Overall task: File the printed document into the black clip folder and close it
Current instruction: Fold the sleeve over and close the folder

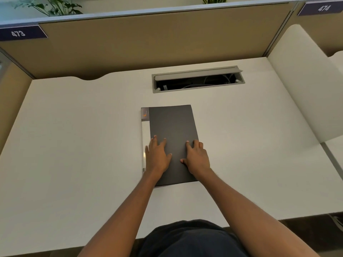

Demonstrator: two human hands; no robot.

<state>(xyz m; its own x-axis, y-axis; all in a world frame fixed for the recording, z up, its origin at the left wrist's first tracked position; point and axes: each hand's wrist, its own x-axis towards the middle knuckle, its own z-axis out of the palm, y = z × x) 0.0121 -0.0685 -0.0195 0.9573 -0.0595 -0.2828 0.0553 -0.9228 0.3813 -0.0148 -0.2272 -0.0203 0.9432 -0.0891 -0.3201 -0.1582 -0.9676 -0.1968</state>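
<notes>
— Both forearms reach up-frame; left hand and right hand lie flat, fingers spread, gripping nothing.

— And the black clip folder?

— Closed on the tabletop mid-frame, directly under both palms, long axis running away from the person.

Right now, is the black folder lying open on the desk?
No, the black folder lies shut, with the left hand and right hand flat on its cover.

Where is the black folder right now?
The black folder lies closed in the middle of the white desk, just in front of the cable slot, with both hands flat on its near end.
</notes>
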